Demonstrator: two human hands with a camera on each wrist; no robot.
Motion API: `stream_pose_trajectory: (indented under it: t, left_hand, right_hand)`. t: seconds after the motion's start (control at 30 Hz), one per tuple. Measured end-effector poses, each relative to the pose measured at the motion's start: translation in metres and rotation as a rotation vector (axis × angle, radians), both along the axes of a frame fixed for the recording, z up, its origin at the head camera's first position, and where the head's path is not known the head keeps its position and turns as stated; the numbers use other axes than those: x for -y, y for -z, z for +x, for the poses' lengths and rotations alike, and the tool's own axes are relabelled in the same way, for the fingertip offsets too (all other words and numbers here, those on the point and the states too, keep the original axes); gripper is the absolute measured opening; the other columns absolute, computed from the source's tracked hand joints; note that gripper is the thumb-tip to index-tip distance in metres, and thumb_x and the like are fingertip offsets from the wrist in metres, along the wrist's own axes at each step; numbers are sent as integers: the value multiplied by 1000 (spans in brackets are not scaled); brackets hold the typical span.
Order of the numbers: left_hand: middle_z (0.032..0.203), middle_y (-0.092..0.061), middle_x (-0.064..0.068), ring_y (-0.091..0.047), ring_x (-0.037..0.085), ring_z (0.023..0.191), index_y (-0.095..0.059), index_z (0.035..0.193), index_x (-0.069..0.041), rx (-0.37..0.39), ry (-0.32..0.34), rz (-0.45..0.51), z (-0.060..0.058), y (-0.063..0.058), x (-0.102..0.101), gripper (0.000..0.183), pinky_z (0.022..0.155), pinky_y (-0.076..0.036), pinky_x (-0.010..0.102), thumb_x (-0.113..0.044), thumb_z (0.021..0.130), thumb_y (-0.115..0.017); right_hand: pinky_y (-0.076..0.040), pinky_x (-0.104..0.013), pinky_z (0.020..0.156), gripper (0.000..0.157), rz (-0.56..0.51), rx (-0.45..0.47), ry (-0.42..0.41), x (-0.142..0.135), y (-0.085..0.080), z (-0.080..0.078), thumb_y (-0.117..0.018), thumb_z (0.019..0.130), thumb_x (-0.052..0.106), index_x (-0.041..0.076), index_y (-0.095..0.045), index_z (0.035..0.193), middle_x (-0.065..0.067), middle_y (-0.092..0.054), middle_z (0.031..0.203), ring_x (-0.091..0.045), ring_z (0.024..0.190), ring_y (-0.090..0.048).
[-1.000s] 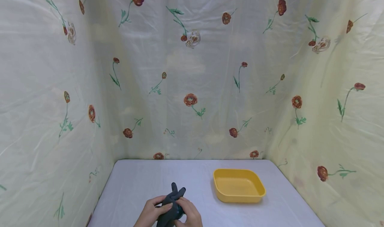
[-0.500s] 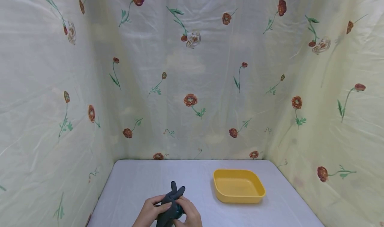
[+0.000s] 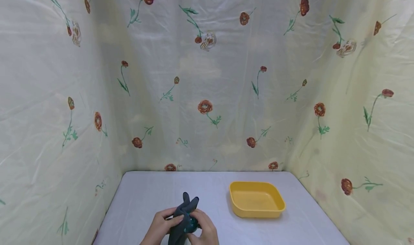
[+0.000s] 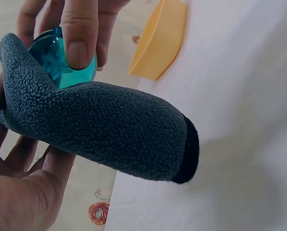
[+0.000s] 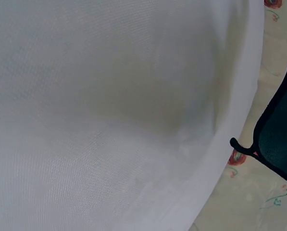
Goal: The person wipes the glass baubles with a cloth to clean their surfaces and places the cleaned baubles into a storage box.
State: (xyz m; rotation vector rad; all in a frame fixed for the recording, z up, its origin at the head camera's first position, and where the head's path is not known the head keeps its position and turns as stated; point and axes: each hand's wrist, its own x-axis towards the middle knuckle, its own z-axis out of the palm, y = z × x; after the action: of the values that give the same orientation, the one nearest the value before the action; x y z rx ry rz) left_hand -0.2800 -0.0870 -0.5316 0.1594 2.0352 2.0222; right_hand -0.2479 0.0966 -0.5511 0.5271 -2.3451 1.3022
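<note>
In the head view, a dark grey fleece cloth (image 3: 177, 230) with black edging is bunched between the two hands, its two folded ends pointing up. My left hand (image 3: 159, 226) grips the cloth, thumb across its front. My right hand (image 3: 207, 227) pinches a round, see-through teal object (image 3: 193, 225) that sits against the cloth; its kind is hidden by fingers and fabric. In the left wrist view, the right thumb lies flat on the shiny teal object (image 4: 61, 65) while a rolled end of cloth (image 4: 124, 130) sticks out. A cloth corner with a small black tab (image 5: 278, 134) hangs in the right wrist view.
To the right of the hands, a yellow rectangular tray (image 3: 257, 213) with rounded corners stands on the white-covered table (image 3: 145, 194). Flower-printed curtains (image 3: 207, 72) enclose the table at the back and both sides.
The cloth's folded ends have shifted slightly up and left. More of the teal object shows between the right fingers now. Both hands keep their hold, and the tray stays put.
</note>
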Motion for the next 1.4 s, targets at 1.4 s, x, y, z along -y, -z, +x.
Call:
stream_pose_trajectory:
  t: [1.4]
  left_hand:
    - [128, -64, 27, -65, 38, 113, -64, 127, 5, -33, -247, -172, -3, 0, 15, 53, 89, -60, 49, -28, 87, -76]
  right_hand:
    - [-60, -22, 83, 60, -31, -5, 98, -35, -15, -41, -87, 68, -2, 14, -62, 120, 3, -65, 119, -15, 104, -63]
